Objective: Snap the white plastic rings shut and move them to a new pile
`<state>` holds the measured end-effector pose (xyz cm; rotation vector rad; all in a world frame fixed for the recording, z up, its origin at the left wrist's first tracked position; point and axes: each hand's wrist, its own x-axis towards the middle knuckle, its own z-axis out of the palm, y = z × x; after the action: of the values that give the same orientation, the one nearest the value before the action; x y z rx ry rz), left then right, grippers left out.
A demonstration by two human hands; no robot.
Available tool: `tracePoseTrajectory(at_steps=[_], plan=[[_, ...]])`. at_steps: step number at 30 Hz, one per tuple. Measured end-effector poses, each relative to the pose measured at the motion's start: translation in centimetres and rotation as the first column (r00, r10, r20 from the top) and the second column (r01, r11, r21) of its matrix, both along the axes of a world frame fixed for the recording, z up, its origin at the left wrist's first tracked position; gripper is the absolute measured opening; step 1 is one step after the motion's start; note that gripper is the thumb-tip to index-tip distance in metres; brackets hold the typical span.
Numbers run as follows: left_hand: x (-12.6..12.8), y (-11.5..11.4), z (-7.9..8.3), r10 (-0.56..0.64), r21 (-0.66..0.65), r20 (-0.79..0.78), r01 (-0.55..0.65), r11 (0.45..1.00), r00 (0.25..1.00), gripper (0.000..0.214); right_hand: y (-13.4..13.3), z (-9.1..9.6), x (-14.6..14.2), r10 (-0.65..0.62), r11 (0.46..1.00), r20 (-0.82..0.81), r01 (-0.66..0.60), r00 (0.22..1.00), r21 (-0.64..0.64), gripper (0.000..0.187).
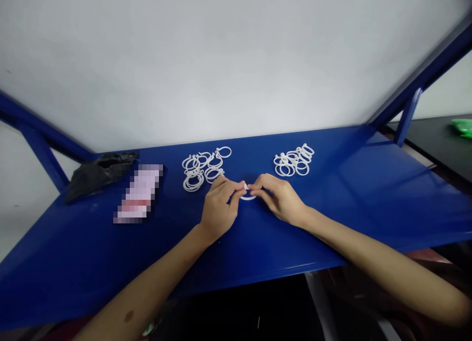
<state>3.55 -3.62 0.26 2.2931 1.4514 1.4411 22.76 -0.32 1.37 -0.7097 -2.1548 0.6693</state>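
Note:
Just above the blue table, both hands meet at one white plastic ring [248, 198]. My left hand [222, 203] pinches it near its small knob from the left, thumb and index finger together. From the right, my right hand [278, 196] pinches the same spot, its fingertips close to the left ones. The fingers cover much of the ring's upper part. Beyond my left hand lies a pile of similar white rings [193, 181], some overlapping. A second group of white rings [291, 163] rests beyond my right hand. Small knobs show on several rings.
A blue table [250, 247] with a front edge carries everything. At its left lie a crumpled black plastic bag [99, 173] and a blurred-out pinkish flat item [142, 191]. A pale wall rises behind, with blue frame bars [405, 117] at both sides.

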Motion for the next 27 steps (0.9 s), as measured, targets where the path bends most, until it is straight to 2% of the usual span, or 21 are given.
tracePoseTrajectory(at_steps=[2,6,9,11,13,16,19,22,27], plan=[[-0.1,-0.1,-0.1,-0.021,0.016,-0.016,0.021,1.000,1.000,0.010,0.0,-0.1,0.1,0.025,0.999,0.034,-0.026,0.999,0.034,0.016],[-0.3,0.3,0.0,-0.044,-0.033,-0.063,0.042,0.999,0.997,0.009,0.7,0.1,0.1,0.018,0.993,0.060,-0.025,0.998,0.114,0.015],[-1.1,1.2,0.3,-0.039,-0.065,-0.227,0.024,0.998,0.973,0.023,1.6,1.0,0.4,-0.123,0.976,0.056,0.110,0.991,0.190,0.015],[-1.9,1.7,0.5,0.024,-0.079,-0.370,-0.057,0.995,0.929,0.031,2.5,1.8,1.1,-0.309,0.927,0.044,0.291,0.950,0.237,0.017],[-2.9,2.1,0.7,0.118,-0.091,-0.473,-0.182,0.979,0.873,0.034,3.7,2.2,2.4,-0.495,0.841,0.024,0.473,0.868,0.263,0.018],[-4.0,2.5,0.9,0.193,-0.126,-0.561,-0.313,0.941,0.805,0.032,5.9,1.8,5.0,-0.674,0.721,0.042,0.646,0.737,0.250,0.018],[-4.4,2.6,0.9,0.163,-0.174,-0.596,-0.325,0.930,0.786,0.026,8.1,0.6,7.4,-0.748,0.661,0.133,0.709,0.651,0.248,0.019],[-4.4,2.6,0.9,0.134,-0.201,-0.581,-0.301,0.932,0.803,0.023,9.1,-0.4,8.4,-0.759,0.651,0.220,0.716,0.612,0.254,0.023],[-3.9,2.4,1.0,0.140,-0.218,-0.507,-0.284,0.934,0.850,0.014,8.7,0.1,8.1,-0.785,0.617,0.198,0.714,0.587,0.331,0.028]])
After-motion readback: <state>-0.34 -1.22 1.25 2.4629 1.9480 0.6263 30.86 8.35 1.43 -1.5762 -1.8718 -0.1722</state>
